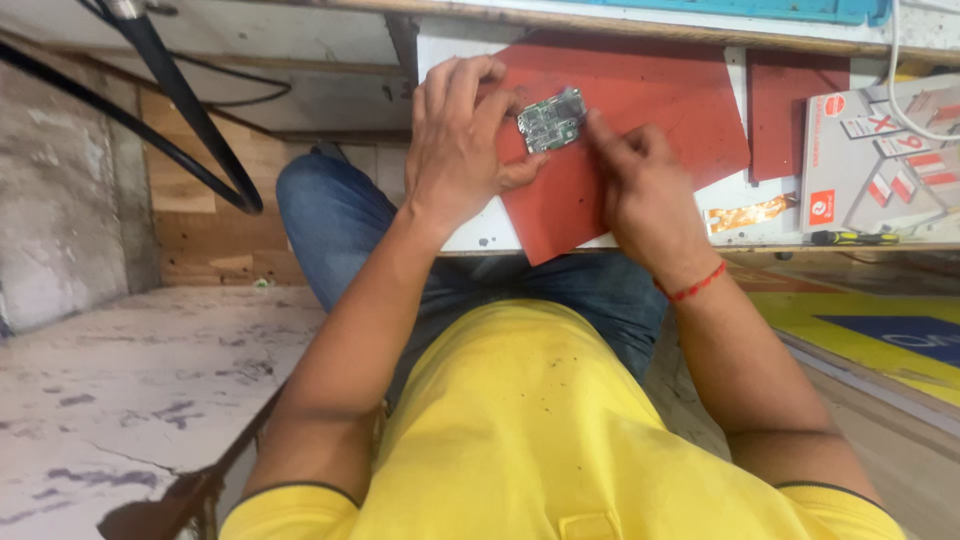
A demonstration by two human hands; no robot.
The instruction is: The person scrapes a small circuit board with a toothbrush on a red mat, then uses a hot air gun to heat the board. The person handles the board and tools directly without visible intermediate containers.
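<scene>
Green circuit board (551,121) – pinched betw. left hand (462,140) & right hand (640,185).

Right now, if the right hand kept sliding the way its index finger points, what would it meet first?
The right hand already has its fingertip at the small circuit board; beyond that, probably the left hand fingers gripping the board's far edge, over the red mat.

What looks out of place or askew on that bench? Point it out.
The red mat lies askew, one corner jutting past the bench edge over the lap. A loose copper-coloured strip lies beside it. The left hand and right hand hold the small circuit board, which shows no visible damage.
</scene>
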